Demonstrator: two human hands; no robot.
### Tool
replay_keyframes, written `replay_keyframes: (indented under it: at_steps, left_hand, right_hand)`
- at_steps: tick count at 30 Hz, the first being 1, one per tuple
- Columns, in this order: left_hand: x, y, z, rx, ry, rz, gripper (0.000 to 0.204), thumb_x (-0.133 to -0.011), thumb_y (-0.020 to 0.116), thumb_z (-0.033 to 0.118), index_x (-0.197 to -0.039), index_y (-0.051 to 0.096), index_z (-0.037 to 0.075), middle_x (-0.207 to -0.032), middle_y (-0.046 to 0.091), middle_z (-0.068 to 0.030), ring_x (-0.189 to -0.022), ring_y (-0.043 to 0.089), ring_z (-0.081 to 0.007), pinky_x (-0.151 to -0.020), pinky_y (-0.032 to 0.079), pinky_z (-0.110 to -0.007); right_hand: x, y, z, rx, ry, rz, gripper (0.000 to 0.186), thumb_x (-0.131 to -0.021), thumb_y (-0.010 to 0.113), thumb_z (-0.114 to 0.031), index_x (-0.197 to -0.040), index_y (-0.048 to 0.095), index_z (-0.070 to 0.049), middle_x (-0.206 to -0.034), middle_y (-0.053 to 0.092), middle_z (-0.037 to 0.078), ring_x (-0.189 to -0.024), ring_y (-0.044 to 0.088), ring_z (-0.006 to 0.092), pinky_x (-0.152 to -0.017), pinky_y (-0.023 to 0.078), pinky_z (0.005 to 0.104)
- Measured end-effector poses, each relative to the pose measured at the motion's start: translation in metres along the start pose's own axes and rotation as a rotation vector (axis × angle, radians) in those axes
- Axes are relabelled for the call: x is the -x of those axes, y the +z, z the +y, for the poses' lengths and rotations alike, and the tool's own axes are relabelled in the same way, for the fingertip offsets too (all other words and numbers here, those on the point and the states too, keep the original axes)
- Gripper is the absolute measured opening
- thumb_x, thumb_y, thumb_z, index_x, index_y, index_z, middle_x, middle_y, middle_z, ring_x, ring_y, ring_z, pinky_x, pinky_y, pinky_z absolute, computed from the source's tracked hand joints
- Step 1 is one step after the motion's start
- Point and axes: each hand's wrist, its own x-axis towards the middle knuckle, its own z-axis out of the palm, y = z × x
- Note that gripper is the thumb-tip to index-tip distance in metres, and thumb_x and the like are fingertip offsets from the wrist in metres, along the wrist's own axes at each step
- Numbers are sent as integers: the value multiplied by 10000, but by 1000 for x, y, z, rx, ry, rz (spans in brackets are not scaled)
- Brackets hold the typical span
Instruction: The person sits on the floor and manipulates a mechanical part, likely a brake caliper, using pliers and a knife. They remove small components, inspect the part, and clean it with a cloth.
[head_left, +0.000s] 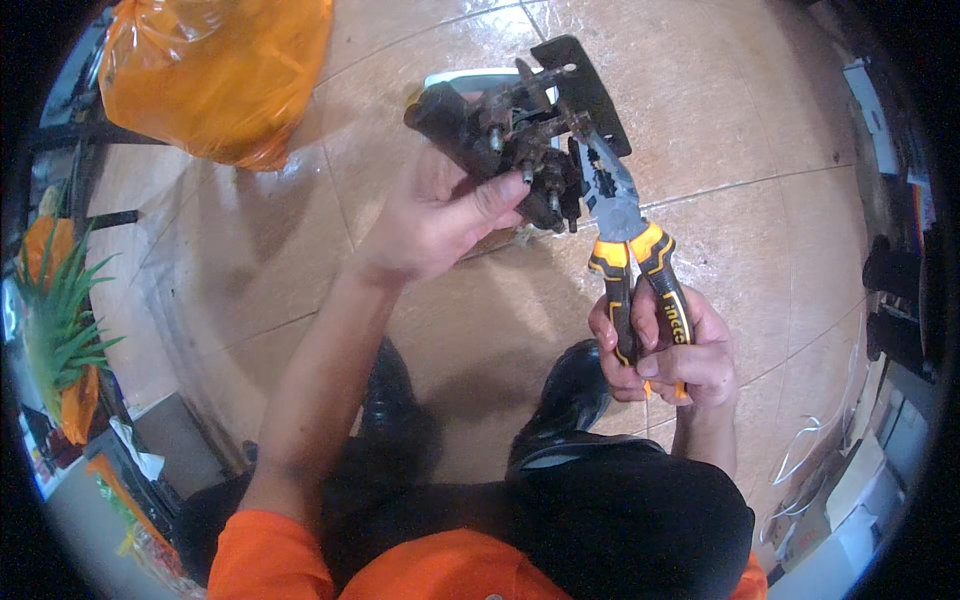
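My left hand [440, 220] is closed around a dark, rusty metal part [545, 150] with several short bolts or studs along it and a flat black plate [588, 90] at its far right. The thumb presses near one of the studs. In my right hand [680, 350] is a pair of combination pliers [618, 215] with black and yellow handles. Their jaws are slightly parted and meet the part's right side, by the black plate. Whether the jaws pinch anything there is hard to make out. A pale, rounded object [480, 78] shows partly behind the part.
A full orange plastic bag [215, 80] stands on the tiled floor [400, 270] at the far left. Along the left edge is a spiky green plant [70, 320]. A thin white cable [800, 440] lies at the right, by stacked items. My shoes [570, 390] are below the hands.
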Motion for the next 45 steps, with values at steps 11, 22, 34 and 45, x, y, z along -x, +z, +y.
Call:
replay_keyframes:
  at_steps: [11,22,34,45]
  left_hand:
    - [-7,19,-19,90,157,68,511,-908,540,-76,-1362,339,46,-1188,575,-65,-1092,579,-157,-897,526,-316]
    - [-4,7,-16,-24,148,95,540,-903,569,-61,-1373,335,64,-1191,578,-57,-1093,573,-150,-873,504,-290]
    - [-1,4,-17,-54,109,58,477,-900,560,-76,-1340,423,44,-1220,584,-50,-1117,564,-152,-949,482,-303]
    - [-9,3,-35,-128,254,0,444,-951,495,-34,-1376,469,95,-1360,512,-95,-1256,493,-234,-1063,397,-409]
  right_hand:
    - [6,21,-4,-114,68,69,281,-672,565,110,-844,418,-57,-911,503,198,-582,494,178,-471,377,293]
    - [12,23,-10,61,9,144,323,-607,565,86,-891,460,-26,-919,530,174,-600,508,164,-497,378,273]
    - [11,8,-18,-73,94,14,354,-587,542,107,-920,495,-3,-934,528,203,-588,500,187,-491,392,289]
    - [6,18,-6,49,31,78,382,-583,504,113,-941,482,-19,-954,530,178,-624,491,168,-537,401,303]
